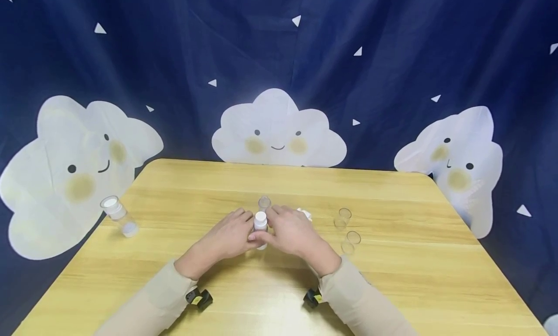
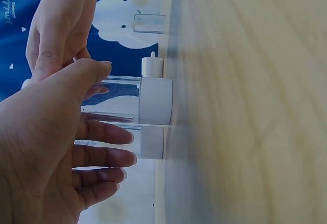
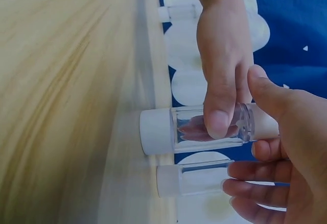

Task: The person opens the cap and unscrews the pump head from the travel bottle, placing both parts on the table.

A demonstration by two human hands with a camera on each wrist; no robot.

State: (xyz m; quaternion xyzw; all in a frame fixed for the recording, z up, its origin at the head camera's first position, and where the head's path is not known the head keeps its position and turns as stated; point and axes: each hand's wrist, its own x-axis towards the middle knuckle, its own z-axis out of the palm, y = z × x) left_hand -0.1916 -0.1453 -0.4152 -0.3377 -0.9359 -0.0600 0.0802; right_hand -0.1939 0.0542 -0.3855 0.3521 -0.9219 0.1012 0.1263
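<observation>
A clear cylindrical bottle [image 3: 193, 129] with a white cap [image 1: 260, 216] and thick white base stands upright before me. My left hand [image 1: 232, 233] holds its clear body, the thumb across the side in the right wrist view. Around the white cap, my right hand [image 1: 293, 232] has its thumb and index finger on opposite sides; the other fingers are spread below. Just behind is a second clear container [image 3: 204, 177] with a white base, apart from both hands. In the left wrist view, a small white nozzle piece [image 2: 152, 66] stands beside the bottle.
At the table's left stands another clear bottle [image 1: 121, 217] with white parts. Two clear cups [image 1: 342, 218] sit on the right. Small white pieces [image 1: 306, 214] lie behind my right hand. A dark blue curtain [image 1: 279, 45] with clouds hangs past the wooden table's [image 1: 392, 195] far edge.
</observation>
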